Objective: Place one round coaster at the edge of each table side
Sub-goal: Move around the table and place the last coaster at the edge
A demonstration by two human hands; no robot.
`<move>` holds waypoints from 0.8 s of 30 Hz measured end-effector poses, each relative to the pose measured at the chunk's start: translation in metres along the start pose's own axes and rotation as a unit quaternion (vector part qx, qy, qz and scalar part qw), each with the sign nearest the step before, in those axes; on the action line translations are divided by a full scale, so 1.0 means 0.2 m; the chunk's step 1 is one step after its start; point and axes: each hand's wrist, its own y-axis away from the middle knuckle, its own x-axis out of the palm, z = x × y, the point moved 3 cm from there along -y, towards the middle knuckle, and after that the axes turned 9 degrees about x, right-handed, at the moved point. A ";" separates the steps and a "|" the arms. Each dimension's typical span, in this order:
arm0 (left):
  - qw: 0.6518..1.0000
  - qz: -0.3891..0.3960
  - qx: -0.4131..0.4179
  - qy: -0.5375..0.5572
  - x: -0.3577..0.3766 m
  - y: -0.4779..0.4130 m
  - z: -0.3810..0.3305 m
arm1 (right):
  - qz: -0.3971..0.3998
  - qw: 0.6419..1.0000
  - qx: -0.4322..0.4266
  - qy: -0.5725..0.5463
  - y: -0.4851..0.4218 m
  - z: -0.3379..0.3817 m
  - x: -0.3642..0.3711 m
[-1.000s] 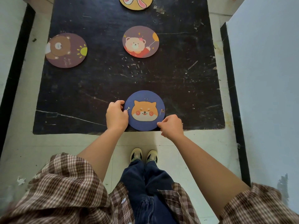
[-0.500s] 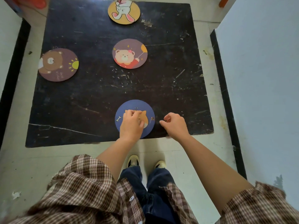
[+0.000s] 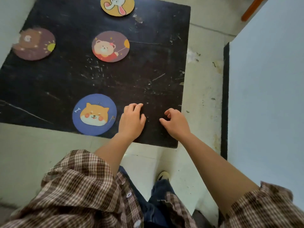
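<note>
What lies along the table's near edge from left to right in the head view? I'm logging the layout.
Blue dog coaster → left hand → right hand; neither hand holds anything, both are clear of the coaster.

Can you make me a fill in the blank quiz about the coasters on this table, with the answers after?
1. The number of coasters on the black table is ____.
2. The blue dog coaster lies at the table's ____ edge.
3. The left hand and right hand hold ____.
4. The rabbit coaster has a ____ background.

Answers: four; near; nothing; yellow
</note>
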 end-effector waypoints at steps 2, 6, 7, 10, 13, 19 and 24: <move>0.999 -0.025 -0.035 0.004 0.06 0.03 -0.10 | 0.013 0.999 -0.034 0.011 -0.03 -0.08 -0.06; 0.996 -0.046 -0.071 0.007 0.14 0.06 -0.27 | 0.017 0.995 -0.092 0.046 -0.11 -0.17 -0.16; 0.995 -0.051 -0.081 0.007 0.16 0.05 -0.30 | 0.020 0.993 -0.103 0.053 -0.14 -0.18 -0.18; 0.992 -0.070 -0.108 0.007 0.18 0.03 -0.36 | 0.030 0.988 -0.133 0.068 -0.23 -0.17 -0.22; 0.987 -0.086 -0.139 0.005 0.19 -0.04 -0.37 | 0.043 0.982 -0.163 0.082 -0.32 -0.12 -0.25; 0.968 -0.111 -0.224 0.014 0.19 -0.23 -0.34 | 0.074 0.967 -0.210 0.121 -0.56 0.02 -0.30; 0.953 -0.123 -0.277 0.023 0.14 -0.39 -0.33 | 0.111 0.950 -0.249 0.155 -0.76 0.18 -0.34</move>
